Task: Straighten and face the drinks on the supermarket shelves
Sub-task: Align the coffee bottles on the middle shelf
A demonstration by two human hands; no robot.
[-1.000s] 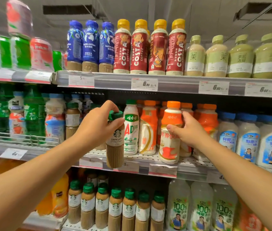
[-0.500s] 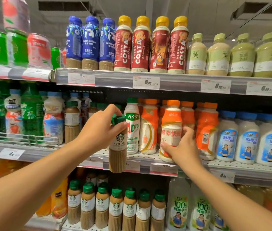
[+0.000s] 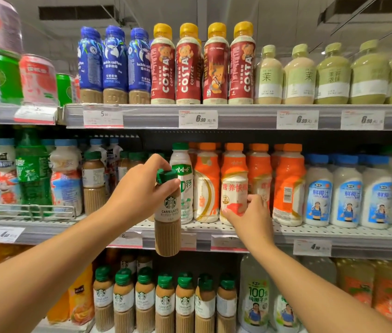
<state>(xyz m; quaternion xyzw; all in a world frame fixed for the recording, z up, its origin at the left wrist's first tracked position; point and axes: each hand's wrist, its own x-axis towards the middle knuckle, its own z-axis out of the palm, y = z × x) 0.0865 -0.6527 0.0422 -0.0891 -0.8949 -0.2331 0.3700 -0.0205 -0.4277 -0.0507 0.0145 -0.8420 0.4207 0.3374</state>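
Observation:
My left hand (image 3: pixel 139 188) grips a Starbucks caffe latte bottle (image 3: pixel 167 227) by its green cap and neck, holding it in the air in front of the middle shelf's edge (image 3: pixel 286 239). My right hand (image 3: pixel 250 217) holds the lower part of an orange-capped milk drink bottle (image 3: pixel 234 181) standing on that shelf, its label facing me. More orange bottles (image 3: pixel 288 186) stand to its right and a white AD calcium bottle (image 3: pixel 183 179) to its left.
The top shelf carries blue Luckin bottles (image 3: pixel 115 66), red Costa bottles (image 3: pixel 187 66) and pale tea bottles (image 3: pixel 332 73). Coconut drink bottles (image 3: pixel 346 191) fill the middle shelf's right. A row of Starbucks bottles (image 3: pixel 166 301) lines the bottom shelf. Green bottles (image 3: pixel 31 174) stand at the left behind a wire rail.
My right hand slid from the orange bottle's upper body down to its base and the label turned to face front. My left hand lowered the Starbucks bottle slightly.

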